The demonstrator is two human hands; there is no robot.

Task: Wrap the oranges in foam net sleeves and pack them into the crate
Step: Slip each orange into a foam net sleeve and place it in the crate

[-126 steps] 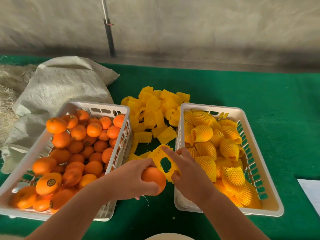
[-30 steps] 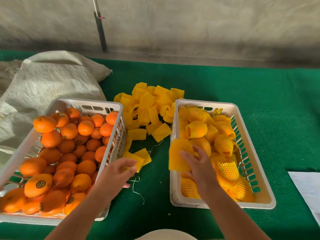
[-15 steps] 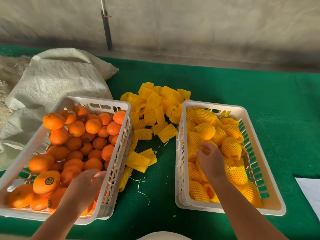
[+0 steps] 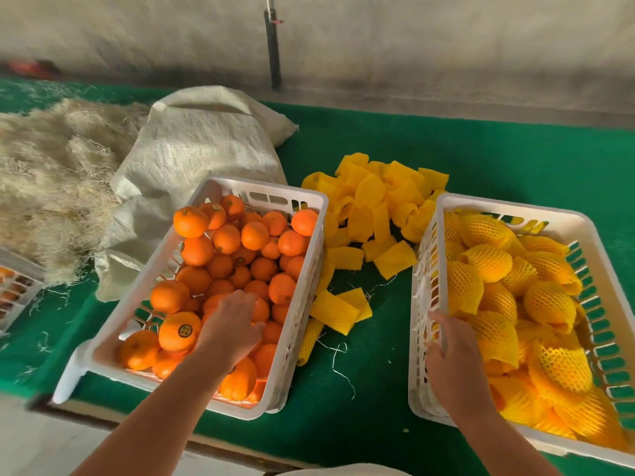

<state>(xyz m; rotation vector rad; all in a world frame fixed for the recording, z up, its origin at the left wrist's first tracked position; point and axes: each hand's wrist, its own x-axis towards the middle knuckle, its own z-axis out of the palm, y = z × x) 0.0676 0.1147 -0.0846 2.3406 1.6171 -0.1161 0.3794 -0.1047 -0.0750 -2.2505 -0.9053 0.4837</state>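
Bare oranges (image 4: pixel 226 238) fill the white left crate (image 4: pixel 261 190). My left hand (image 4: pixel 233 324) reaches into it palm down, its fingers curled over an orange that the hand mostly hides. The white right crate (image 4: pixel 515 214) holds several oranges wrapped in yellow foam net sleeves (image 4: pixel 488 262). At that crate's left rim is my right hand (image 4: pixel 450 359), fingers relaxed and holding nothing. Loose yellow sleeves (image 4: pixel 378 197) are heaped between the crates at the back, and a few flat sleeves (image 4: pixel 333 310) lie closer to me.
A white woven sack (image 4: pixel 199 149) and a heap of pale straw (image 4: pixel 51 187) lie behind and left of the left crate. Part of another crate (image 4: pixel 17 286) shows at the left edge. The green cloth (image 4: pixel 360 389) covers the table; its front edge is near me.
My right hand placed a wrapped orange in the right crate and drew back to its left rim. My left hand moved from the loose sleeves into the left crate, onto the oranges.
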